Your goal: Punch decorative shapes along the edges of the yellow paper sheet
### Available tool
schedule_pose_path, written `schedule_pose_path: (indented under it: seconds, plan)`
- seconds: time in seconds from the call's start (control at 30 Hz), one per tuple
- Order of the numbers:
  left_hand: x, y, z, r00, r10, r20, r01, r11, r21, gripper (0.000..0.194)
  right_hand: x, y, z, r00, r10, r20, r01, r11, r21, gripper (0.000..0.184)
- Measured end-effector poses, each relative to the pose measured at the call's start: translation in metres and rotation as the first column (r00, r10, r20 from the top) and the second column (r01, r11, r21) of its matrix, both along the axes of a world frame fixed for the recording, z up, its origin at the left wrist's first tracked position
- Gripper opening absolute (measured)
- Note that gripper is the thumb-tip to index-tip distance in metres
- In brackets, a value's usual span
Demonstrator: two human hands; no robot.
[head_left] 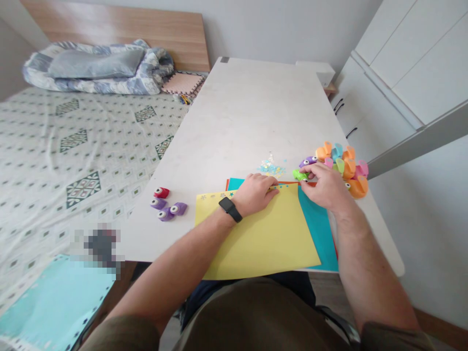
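Note:
A sheet of yellow paper (263,234) lies on the white table, with punched flower and star shapes along its top edge. My left hand (254,194), wearing a black watch, rests on that edge, its fingers bent and holding the sheet. Between the thumb and fingers of my right hand (323,185) is a green craft punch (300,175), just beyond the sheet's upper right corner. A purple craft punch (308,161) sits right behind it. Teal paper (318,229) shows from under the yellow sheet, with a red edge below.
Tiny blue, yellow and white paper cutouts (271,168) are scattered behind the sheets. Several orange, pink, blue and green punches (349,168) crowd the table's right side. Red and purple punches (166,209) stand at the left. A patterned bed (73,141) adjoins the table.

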State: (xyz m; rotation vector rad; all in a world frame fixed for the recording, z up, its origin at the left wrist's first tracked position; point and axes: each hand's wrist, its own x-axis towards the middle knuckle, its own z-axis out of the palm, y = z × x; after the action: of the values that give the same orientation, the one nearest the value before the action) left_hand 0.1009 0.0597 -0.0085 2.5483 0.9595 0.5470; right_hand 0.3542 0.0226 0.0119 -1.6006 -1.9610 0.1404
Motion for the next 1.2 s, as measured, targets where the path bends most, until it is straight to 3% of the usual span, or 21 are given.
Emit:
schedule_pose_path:
  seconds: [0.37, 0.67, 1.03, 1.13, 1.2]
  plan:
    - [0.0, -0.001, 0.002, 1.0, 0.002, -0.009, -0.002, 1.0, -0.014, 0.02, 0.002, 0.006, -0.013, 0.989, 0.036, 0.143, -0.044, 0.998, 0.054, 0.034]
    - [-0.001, -0.001, 0.003, 1.0, -0.002, -0.006, 0.002, 1.0, -0.005, 0.02, -0.001, 0.005, -0.011, 0.989, 0.015, 0.148, -0.026, 0.997, 0.074, 0.033]
    - [-0.002, -0.002, 0.003, 0.997, -0.001, -0.072, 0.001, 1.0, -0.003, 0.023, -0.017, -0.001, -0.002, 0.998, -0.061, -0.029, 0.066, 0.969, 0.237, 0.02]
    - [-0.006, -0.001, 0.002, 0.997, 0.002, -0.074, -0.003, 1.0, -0.014, 0.025, -0.031, -0.002, 0.004, 0.992, -0.081, -0.101, 0.104, 0.963, 0.249, 0.019]
    - [-0.009, -0.001, 0.002, 0.998, -0.01, -0.066, 0.009, 1.0, -0.019, 0.027, -0.048, -0.003, 0.014, 0.994, -0.024, -0.105, 0.047, 0.974, 0.22, 0.021]
